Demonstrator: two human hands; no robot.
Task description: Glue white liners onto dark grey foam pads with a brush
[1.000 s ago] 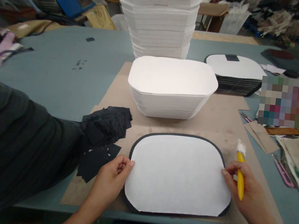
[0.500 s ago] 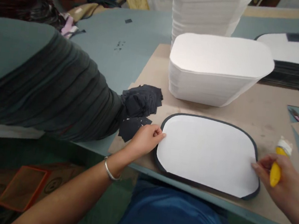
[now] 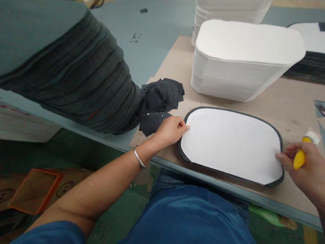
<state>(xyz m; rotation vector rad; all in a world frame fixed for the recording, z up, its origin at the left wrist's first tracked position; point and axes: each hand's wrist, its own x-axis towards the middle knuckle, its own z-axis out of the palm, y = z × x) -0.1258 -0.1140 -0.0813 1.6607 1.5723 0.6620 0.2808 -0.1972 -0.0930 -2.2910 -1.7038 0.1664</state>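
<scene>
A white oval panel (image 3: 232, 143) with a dark border lies at the table's front edge. My left hand (image 3: 173, 131) pinches its left rim between thumb and fingers. At the opposite end, my right hand (image 3: 304, 163) has thumb and fingertips on the right rim, while a yellow-handled brush (image 3: 300, 159) with whitish bristles is tucked in the same hand. Dark fabric scraps (image 3: 162, 96) lie in a pile just beyond my left hand. Behind the panel stands a stack of white oval sheets (image 3: 249, 43).
A tall stack of dark green-grey sheets (image 3: 97, 79) leans at the left. A taller white stack (image 3: 231, 8) and dark-edged panels (image 3: 321, 67) stand at the back. Brown board (image 3: 300, 118) covers part of the table. Boxes (image 3: 35, 191) sit on the floor, lower left.
The view has tilted down, so the table items appear higher and more of my shirt shows. Both hands remain at the two ends of the panel, and the brush is still in my right hand.
</scene>
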